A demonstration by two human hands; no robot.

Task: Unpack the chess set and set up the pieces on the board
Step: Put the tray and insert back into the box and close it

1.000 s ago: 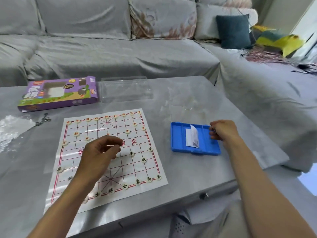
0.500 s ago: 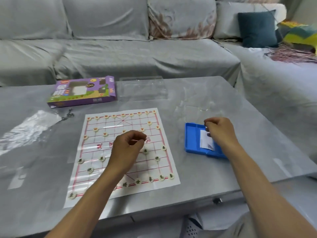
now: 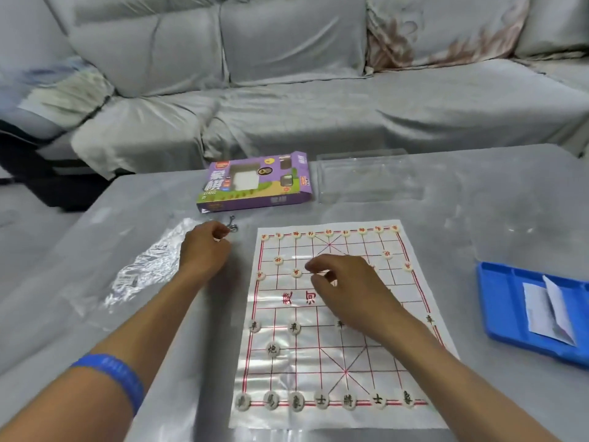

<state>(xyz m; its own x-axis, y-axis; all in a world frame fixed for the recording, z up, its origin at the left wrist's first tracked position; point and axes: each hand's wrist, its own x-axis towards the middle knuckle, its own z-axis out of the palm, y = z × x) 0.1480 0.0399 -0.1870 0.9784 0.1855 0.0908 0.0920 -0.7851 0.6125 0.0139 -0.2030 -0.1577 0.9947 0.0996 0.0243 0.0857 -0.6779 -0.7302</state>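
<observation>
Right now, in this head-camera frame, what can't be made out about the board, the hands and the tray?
- Board: the right hand and forearm cover the middle-right points; pieces there are hidden.
- Right hand's grip: fingertips curl downward; whether they pinch a piece cannot be told.
- Left hand: fingers curl away from the camera; contents unseen.
- Blue tray: cut off by the right edge.
- Folded paper: print too small to read.

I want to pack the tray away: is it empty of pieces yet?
Seemingly yes. The blue tray shows only a folded paper slip, no pieces; its right end is cut off by the frame.
</observation>
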